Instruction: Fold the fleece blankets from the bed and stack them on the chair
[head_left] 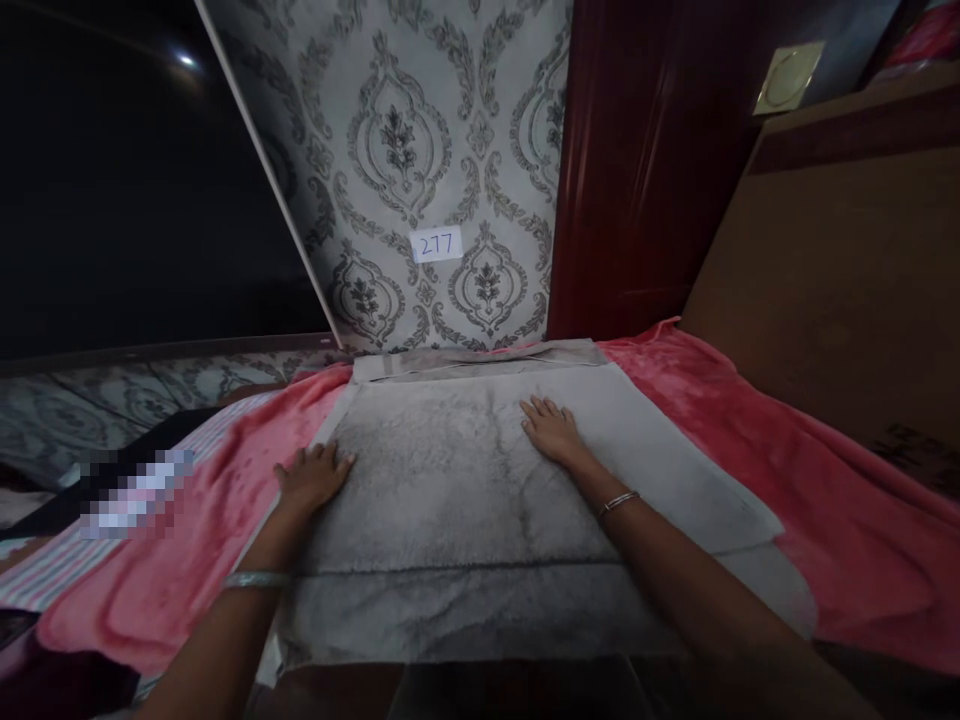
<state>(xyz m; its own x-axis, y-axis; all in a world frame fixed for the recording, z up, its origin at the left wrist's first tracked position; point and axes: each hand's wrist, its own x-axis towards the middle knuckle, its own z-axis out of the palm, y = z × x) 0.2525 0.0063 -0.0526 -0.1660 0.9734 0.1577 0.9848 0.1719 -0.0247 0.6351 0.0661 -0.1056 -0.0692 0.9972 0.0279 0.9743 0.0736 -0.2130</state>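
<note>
A grey plush cloth (420, 470), folded over in layers, lies spread out in front of me with a crease running down its middle. On its left edge rests my left hand (311, 478), fingers spread and holding nothing. My right hand (551, 428) lies flat on the cloth's upper right part, fingers apart, beside the crease. The near fold makes a dark line across the cloth, and a lower layer shows below it. What the cloth is, whether cover or blanket, I cannot tell.
A pink-red fleece blanket (720, 440) lies under the cloth and shows on both sides. At the right stands a large cardboard box (840, 260). A dark television screen (135, 180) is at the left. Patterned wallpaper behind carries a paper label (436, 244) reading 277.
</note>
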